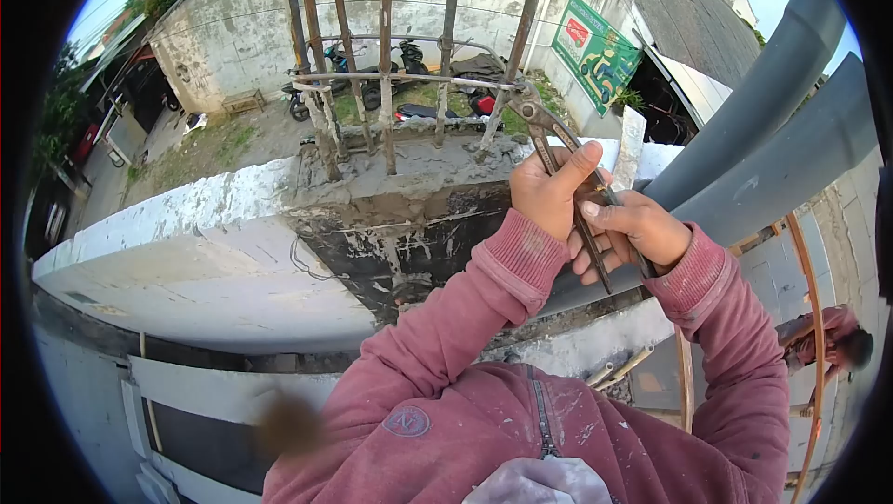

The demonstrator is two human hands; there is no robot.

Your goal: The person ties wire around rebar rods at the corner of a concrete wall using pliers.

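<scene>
Long-handled metal pincers (548,141) slant up and away from me, their handles spread a little apart. My left hand (551,190) is closed around the left handle, thumb pointing up. Around the lower part of the other handle, my right hand (642,223) is closed, with some fingers reaching beneath the tool. The jaws are at the right corner of a thin steel stirrup (419,79), which loops around several upright rebars (385,58). Whether the jaws grip any wire there is too small to tell.
The rebars rise from a rough concrete beam (372,190) beside a white wall ledge (186,211). Two large grey pipes (772,179) slant at the right. Parked motorbikes (400,67) and a green banner (595,50) are below. Another person (828,337) is at lower right.
</scene>
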